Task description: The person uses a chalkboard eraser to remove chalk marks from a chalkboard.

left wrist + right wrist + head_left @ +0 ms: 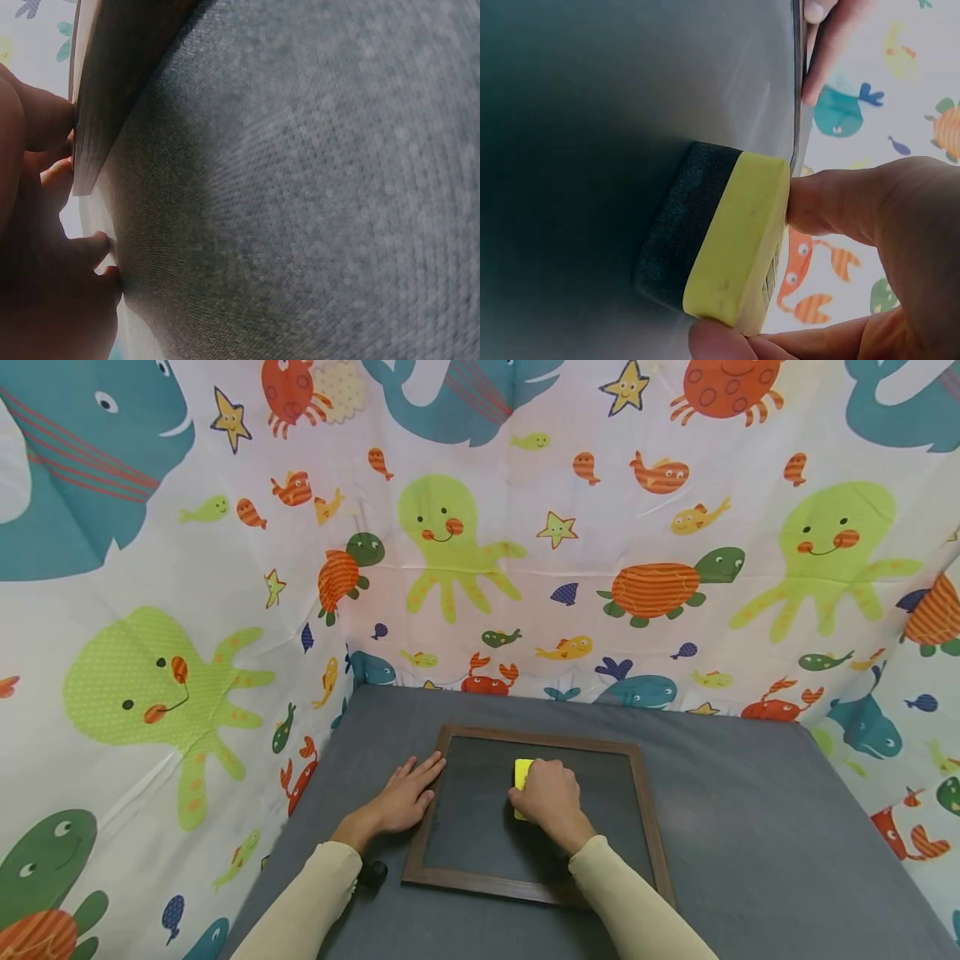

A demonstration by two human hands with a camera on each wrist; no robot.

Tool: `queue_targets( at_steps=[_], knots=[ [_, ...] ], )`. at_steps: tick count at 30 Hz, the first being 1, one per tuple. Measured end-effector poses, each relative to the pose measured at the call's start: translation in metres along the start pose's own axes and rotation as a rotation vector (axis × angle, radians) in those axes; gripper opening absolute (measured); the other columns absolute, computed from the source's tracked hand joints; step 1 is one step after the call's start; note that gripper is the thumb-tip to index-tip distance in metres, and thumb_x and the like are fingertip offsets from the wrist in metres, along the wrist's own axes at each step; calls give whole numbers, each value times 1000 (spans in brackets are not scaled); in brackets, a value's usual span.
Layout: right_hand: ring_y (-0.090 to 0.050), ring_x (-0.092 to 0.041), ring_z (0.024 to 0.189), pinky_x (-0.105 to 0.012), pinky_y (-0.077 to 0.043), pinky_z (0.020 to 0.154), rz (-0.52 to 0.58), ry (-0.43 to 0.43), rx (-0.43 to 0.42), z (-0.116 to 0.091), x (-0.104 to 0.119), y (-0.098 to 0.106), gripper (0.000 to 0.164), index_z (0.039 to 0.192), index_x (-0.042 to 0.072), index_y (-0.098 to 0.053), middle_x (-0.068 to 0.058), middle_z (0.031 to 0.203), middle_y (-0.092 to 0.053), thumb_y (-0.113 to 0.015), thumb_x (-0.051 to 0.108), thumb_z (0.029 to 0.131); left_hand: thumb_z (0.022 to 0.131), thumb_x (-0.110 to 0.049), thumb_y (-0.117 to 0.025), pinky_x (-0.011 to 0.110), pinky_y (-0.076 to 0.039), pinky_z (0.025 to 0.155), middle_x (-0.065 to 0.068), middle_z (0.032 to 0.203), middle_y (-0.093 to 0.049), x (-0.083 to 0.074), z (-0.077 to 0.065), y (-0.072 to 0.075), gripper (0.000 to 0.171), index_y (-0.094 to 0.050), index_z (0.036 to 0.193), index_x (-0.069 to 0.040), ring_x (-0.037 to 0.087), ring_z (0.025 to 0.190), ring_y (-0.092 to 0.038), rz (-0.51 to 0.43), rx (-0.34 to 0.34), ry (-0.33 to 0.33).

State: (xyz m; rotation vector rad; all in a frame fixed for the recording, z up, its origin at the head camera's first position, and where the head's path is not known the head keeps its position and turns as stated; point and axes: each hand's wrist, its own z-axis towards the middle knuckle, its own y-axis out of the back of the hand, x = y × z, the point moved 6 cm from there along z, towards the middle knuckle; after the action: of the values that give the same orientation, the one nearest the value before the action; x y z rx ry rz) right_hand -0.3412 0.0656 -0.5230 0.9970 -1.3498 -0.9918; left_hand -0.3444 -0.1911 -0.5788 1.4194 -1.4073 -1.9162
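Note:
A small chalkboard (pixel 480 835) in a brown wooden frame lies on the grey cloth. My right hand (pixel 551 797) grips a yellow board eraser (pixel 522 767) over the middle of the board. In the right wrist view, thumb and fingers pinch the yellow top of the eraser (pixel 739 225), and its dark felt side faces the board surface. My left hand (pixel 405 795) rests at the board's left edge with fingers spread out. The left wrist view has its fingertips against the wooden frame (pixel 97 112), with other fingers down by the cloth.
A small dark round object (pixel 372 873) lies beside my left wrist, left of the board. Grey cloth (pixel 757 827) covers the table. A white curtain (pixel 525 635) printed with sea animals hangs along the back and both sides.

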Motion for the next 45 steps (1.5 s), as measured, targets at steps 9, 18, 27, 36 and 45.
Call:
queue_targets(
  at_steps=[9,18,27,36,45],
  knots=[
    [-56,-26,65,-40,-55,59,21,16,37,3,31,-11,48,102,2,-68,-10,81,-58,-76,44,79,107,-19,-47,70,-13,117,6,169,-16,2,1,-1,59,-25,161,-13,49,152,-12,16,3,-2],
    [-57,-25,65,-40,-57,62,8,57,55,3,60,-17,50,105,2,-69,-12,84,-58,-77,45,80,107,-20,-48,70,-14,117,6,169,-18,2,1,0,58,-27,160,-14,48,152,-14,30,-4,19],
    [-57,-24,64,-38,-57,59,10,112,51,3,75,-22,47,101,2,-70,-11,84,-59,-77,44,81,106,-19,-48,70,-12,117,5,169,-18,0,0,0,58,-27,160,-14,48,152,-13,22,0,31],
    [-60,-26,68,-41,-59,63,-7,99,62,2,78,-26,53,105,1,-71,-14,87,-58,-78,47,81,107,-22,-48,70,-14,117,4,169,-17,4,0,-2,58,-27,161,-15,47,152,-13,34,0,37],
    [-59,-26,70,-42,-57,65,-16,79,84,1,66,-18,54,107,3,-70,-12,86,-58,-79,49,79,107,-21,-47,69,-15,118,4,169,-18,4,1,-1,59,-25,161,-16,47,152,-14,43,3,20]
  ],
)
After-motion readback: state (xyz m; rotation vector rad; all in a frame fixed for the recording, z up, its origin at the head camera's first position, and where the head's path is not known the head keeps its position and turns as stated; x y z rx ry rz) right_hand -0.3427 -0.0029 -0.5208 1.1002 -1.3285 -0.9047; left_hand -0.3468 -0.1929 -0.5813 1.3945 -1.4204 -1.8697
